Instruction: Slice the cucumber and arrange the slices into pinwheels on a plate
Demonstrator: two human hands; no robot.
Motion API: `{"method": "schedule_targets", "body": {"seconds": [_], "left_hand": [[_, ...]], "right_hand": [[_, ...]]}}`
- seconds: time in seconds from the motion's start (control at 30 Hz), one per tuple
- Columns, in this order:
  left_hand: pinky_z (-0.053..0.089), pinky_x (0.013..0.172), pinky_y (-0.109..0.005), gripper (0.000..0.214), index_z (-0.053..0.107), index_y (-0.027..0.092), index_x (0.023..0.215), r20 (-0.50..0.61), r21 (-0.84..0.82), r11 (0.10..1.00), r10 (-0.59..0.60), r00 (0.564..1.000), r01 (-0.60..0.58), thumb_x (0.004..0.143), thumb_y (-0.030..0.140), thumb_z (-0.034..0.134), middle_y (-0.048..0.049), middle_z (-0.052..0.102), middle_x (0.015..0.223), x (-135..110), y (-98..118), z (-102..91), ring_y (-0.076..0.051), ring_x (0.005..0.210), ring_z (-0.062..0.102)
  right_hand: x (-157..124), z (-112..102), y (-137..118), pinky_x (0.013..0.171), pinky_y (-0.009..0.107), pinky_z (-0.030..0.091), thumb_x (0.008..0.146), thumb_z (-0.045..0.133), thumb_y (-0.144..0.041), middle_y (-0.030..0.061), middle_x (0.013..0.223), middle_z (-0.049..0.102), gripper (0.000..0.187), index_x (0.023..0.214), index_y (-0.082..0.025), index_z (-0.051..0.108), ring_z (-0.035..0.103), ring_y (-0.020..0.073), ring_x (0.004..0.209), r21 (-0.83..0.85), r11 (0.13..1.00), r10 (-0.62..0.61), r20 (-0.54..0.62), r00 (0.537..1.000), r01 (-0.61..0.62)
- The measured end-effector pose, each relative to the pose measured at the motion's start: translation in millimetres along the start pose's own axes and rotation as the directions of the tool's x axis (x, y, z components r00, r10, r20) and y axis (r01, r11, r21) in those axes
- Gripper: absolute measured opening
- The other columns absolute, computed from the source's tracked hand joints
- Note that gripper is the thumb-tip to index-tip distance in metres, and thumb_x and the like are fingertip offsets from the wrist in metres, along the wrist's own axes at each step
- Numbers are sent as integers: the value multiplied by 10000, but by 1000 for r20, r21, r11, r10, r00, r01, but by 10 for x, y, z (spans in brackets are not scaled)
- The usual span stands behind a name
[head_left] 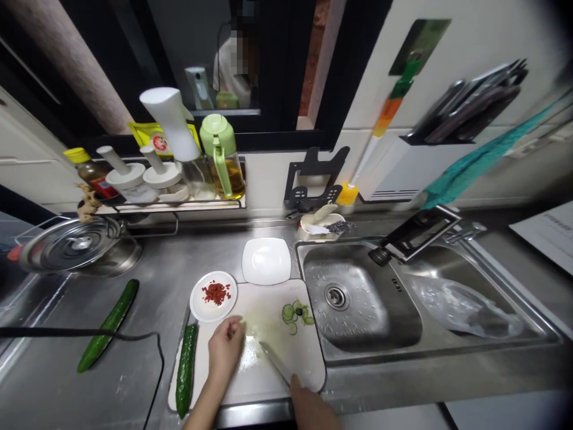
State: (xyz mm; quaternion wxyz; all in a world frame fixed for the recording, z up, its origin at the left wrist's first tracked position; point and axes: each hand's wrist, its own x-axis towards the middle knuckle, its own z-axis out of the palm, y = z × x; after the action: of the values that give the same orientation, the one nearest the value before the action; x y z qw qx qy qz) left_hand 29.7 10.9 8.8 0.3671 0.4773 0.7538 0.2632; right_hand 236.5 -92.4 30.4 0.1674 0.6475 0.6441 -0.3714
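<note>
Knife (274, 363) in right fingers (295, 385); board (302, 358) below

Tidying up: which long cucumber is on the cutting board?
The cucumber along the left edge of the cutting board, nearer the left hand; the other cucumber lies on the counter.

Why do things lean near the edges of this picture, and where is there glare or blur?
Head view: outer objects lean outward, probably from a wide-angle lens; same head view: bright glare on the white rectangular cutting board beside the bare left hand; head view again: the bare right hand looks soft, perhaps from motion; head view, top: pixelation covers part of the dark window glass.
</note>
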Motion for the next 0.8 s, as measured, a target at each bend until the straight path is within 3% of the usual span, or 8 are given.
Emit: {"method": "schedule_targets", "body": {"seconds": [0.07, 0.13, 0.23, 0.43, 0.63, 0.8], "left_hand": [[467, 711, -265, 317, 658, 183, 1007, 86, 21, 992, 123, 989, -125, 778, 363, 534, -44, 681, 874, 72, 203, 162, -153, 704, 605], [450, 807, -272, 300, 653, 177, 1031, 216, 82, 965, 228, 950, -250, 768, 287, 559, -68, 670, 977, 155, 426, 345, -167, 851, 606], [414, 843, -254, 317, 640, 170, 1048, 384, 214, 921, 227, 895, -325, 737, 210, 590, -80, 643, 1010, 241, 698, 604, -166, 917, 587], [380, 762, -250, 173, 638, 156, 879, 406, 304, 900, 173, 897, -311, 719, 168, 574, -80, 608, 942, 246, 855, 876, -170, 869, 568], [360, 663, -226, 139, 613, 161, 791, 393, 315, 906, 147, 908, -282, 669, 105, 579, -51, 625, 852, 247, 873, 915, -132, 744, 554], [330, 590, -210, 91, 605, 185, 732, 405, 273, 924, 144, 903, -270, 692, 116, 561, 1, 628, 672, 233, 878, 915, -113, 639, 542]], "right_hand": [[4, -32, -23, 729, 342, 510, 650, 494, -65, 146, 971, 690, 684, 1321, -200, 473, 653, 288, 921, -6, 1000, 12, 42, 999, -12], [-6, -91, -57, 715, 346, 513, 675, 474, -58, 155, 980, 687, 674, 1337, -183, 446, 657, 284, 913, -9, 1000, 28, 72, 997, -28], [-43, -218, -135, 745, 346, 510, 698, 428, 0, 171, 1001, 681, 665, 1349, -133, 414, 655, 273, 928, -19, 999, 43, 103, 994, -41], [-63, -330, -239, 756, 333, 507, 782, 333, 62, 177, 1016, 673, 572, 1306, -134, 453, 652, 254, 946, -91, 991, 107, 139, 984, -95], [-66, -273, -187, 744, 315, 499, 832, 359, -7, 161, 973, 682, 457, 1249, -145, 486, 659, 241, 927, -8, 998, 62, 78, 995, -62], [-84, -362, -218, 754, 387, 513, 782, 330, 47, 187, 994, 674, 532, 1266, -115, 479, 653, 286, 940, -12, 997, 76, 125, 989, -75]]}}
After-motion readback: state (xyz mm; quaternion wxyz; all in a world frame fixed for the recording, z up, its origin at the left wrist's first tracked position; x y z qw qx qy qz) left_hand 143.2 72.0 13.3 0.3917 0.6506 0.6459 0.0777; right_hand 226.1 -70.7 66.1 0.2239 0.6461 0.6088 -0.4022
